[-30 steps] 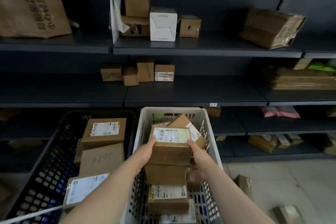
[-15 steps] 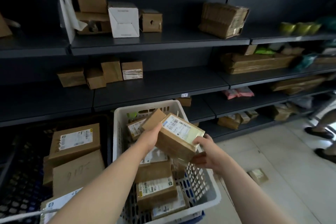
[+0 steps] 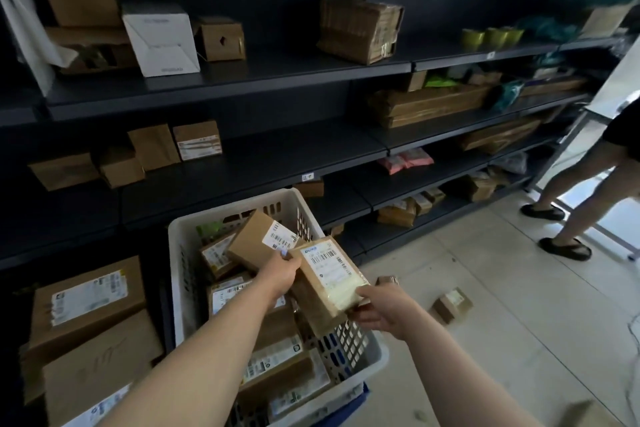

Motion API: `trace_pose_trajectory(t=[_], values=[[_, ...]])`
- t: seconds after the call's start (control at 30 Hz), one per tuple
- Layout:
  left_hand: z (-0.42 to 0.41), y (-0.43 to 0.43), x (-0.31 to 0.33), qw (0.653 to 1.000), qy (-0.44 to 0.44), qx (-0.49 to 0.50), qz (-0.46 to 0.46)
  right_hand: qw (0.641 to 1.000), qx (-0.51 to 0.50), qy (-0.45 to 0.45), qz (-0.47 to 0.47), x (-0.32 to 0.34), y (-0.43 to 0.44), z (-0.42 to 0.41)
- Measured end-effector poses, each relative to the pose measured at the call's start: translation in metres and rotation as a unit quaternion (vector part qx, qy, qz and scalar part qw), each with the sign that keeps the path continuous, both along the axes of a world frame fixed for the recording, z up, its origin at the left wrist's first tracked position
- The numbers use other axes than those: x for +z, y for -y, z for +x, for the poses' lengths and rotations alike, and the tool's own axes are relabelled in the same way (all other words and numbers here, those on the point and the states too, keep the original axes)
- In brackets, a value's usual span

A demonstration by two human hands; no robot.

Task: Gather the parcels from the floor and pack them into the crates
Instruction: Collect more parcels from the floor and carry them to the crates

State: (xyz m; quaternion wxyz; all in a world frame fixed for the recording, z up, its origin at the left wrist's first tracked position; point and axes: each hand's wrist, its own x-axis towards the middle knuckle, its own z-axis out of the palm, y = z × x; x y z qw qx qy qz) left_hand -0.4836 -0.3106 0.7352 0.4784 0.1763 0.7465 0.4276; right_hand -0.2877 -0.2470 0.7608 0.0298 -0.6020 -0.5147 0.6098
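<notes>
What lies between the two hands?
A labelled brown parcel, gripped by the left hand and right hand over the white crate, in the head view.

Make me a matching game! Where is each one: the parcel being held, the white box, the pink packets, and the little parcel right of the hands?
Things:
1. held parcel
2. white box
3. pink packets
4. little parcel

Places:
A. on the floor
B. on the upper shelf
C. gripped by the left hand and right hand, over the white crate edge
D. on a lower shelf

Pairs: 1-C, 2-B, 3-D, 4-A
</notes>
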Motion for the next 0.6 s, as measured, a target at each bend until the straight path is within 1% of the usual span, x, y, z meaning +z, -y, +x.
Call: trace_pose_trajectory(t=[0.07, 0.13, 0.17, 0.3, 0.4, 0.43, 0.5, 0.6], values=[[-0.002, -0.003, -0.007, 1.0, -0.01, -0.011, 0.006, 1.0, 0.001, 0.008, -0.001, -0.003, 0.0, 0.001], [0.002, -0.001, 0.003, 1.0, -0.009, -0.013, 0.003, 1.0, -0.003, 0.013, -0.001, -0.002, 0.001, 0.003], [0.006, 0.0, 0.01, 1.0, -0.011, -0.008, 0.002, 1.0, -0.005, 0.016, 0.0, -0.001, 0.001, 0.005], [0.016, 0.002, 0.029, 0.997, -0.065, 0.036, 0.016, 0.999, 0.008, 0.032, 0.017, 0.001, -0.004, 0.013], [0.033, -0.003, 0.036, 0.994, -0.076, 0.05, 0.057, 1.0, -0.007, 0.011, 0.015, 0.001, -0.013, 0.023], [0.042, -0.006, 0.039, 0.995, -0.074, 0.046, 0.057, 1.0, -0.017, -0.003, 0.016, 0.002, -0.017, 0.028], [0.061, -0.017, 0.042, 0.996, -0.067, 0.02, 0.058, 0.999, -0.033, -0.03, 0.02, -0.001, -0.026, 0.041], [0.1, -0.038, 0.046, 0.997, -0.051, -0.007, 0.063, 0.998, -0.046, -0.043, 0.027, 0.0, -0.046, 0.073]])
